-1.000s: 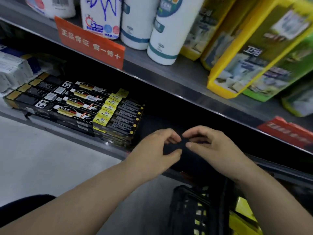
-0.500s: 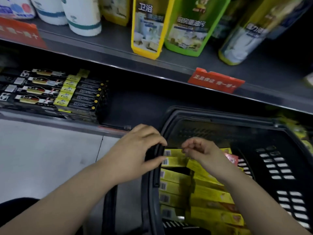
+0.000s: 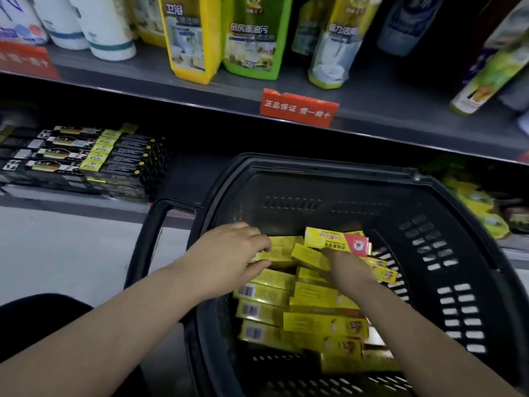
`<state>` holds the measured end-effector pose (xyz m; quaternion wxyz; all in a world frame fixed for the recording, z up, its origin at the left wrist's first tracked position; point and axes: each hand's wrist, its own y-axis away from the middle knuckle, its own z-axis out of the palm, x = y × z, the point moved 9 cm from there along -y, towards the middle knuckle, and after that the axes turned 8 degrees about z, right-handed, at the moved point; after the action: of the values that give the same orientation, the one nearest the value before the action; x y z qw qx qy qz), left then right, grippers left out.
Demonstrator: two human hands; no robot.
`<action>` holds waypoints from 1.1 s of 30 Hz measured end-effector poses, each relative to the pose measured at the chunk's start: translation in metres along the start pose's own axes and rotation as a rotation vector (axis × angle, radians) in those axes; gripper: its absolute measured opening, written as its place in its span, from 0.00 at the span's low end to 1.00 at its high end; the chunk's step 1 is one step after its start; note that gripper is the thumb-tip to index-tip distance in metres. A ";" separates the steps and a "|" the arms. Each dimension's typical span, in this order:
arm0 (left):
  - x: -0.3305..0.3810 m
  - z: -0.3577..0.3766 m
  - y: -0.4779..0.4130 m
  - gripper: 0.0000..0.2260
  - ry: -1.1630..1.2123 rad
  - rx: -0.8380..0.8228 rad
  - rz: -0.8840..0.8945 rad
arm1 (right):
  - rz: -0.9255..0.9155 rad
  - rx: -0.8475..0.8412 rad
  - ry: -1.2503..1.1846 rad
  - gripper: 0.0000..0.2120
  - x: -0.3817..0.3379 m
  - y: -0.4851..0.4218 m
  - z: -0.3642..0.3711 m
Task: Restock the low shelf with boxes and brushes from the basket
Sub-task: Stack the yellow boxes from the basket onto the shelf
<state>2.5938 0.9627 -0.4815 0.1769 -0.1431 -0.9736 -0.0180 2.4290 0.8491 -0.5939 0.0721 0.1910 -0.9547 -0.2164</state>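
The yellow boxes [image 3: 315, 302] are lying heaped in the near and left part of the black basket [image 3: 323, 163], most with their long axes running left to right and barcoded ends facing left; no brush is showing among them. The left hand [image 3: 229, 253] is grasping the far-left box [image 3: 279, 249] on top of the heap, fingers curling over its far edge and thumb pressing its near edge, so the grip is crossing the short width. Just to the right, a red-ended box [image 3: 332, 239] is sitting tilted above the pile, and the right hand [image 3: 347, 266] is reaching in beneath it; its fingers are hidden by cartons, so I cannot tell whether it is grasping anything. The low shelf [image 3: 186, 173] is lying far and to the left of both hands, with a bare dark stretch between the basket and a stacked row of black boxes [image 3: 86, 159]. The left hand is the nearer one to that stretch, so its box probably needs lifting over the rim and carrying far-left, long axis unchanged. Above, the upper shelf [image 3: 372, 104] is carrying cleaner bottles [image 3: 249, 38] and a red tag [image 3: 299, 107]; pale floor [image 3: 57, 253] is showing at near left.
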 end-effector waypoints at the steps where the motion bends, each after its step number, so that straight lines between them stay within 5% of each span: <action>1: -0.001 0.001 -0.002 0.17 0.033 -0.015 -0.054 | -0.006 0.004 -0.107 0.19 0.003 0.008 -0.013; 6: 0.010 0.034 -0.011 0.21 0.759 -0.049 -0.453 | -0.192 0.026 -0.718 0.07 -0.015 0.063 -0.071; 10: 0.033 0.069 -0.008 0.18 1.475 0.092 -0.786 | -0.317 -0.039 -0.902 0.08 -0.045 0.091 -0.069; 13: 0.026 0.079 -0.008 0.13 1.517 0.162 -0.892 | -0.262 -0.089 -0.857 0.10 -0.022 0.084 -0.051; 18: 0.022 0.084 -0.012 0.09 1.542 0.121 -0.943 | -0.193 -0.341 0.000 0.26 0.016 0.078 0.021; 23: 0.019 0.093 -0.009 0.09 1.570 0.109 -1.020 | -0.248 -0.194 0.177 0.22 0.005 0.069 0.022; 26: 0.018 0.094 -0.007 0.11 1.584 0.127 -1.072 | -0.232 -0.143 0.122 0.19 0.015 0.069 0.000; 31: 0.019 0.092 -0.008 0.14 1.647 0.171 -1.088 | -0.076 -0.046 -0.620 0.18 0.030 0.080 -0.048; 33: 0.025 0.090 -0.015 0.15 1.687 0.165 -1.006 | -0.075 -0.087 -0.737 0.19 0.015 0.087 -0.043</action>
<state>2.5369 0.9629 -0.5574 0.7946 0.3603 -0.4738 -0.1194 2.3958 0.8988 -0.5165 -0.2763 0.1319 -0.8989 -0.3133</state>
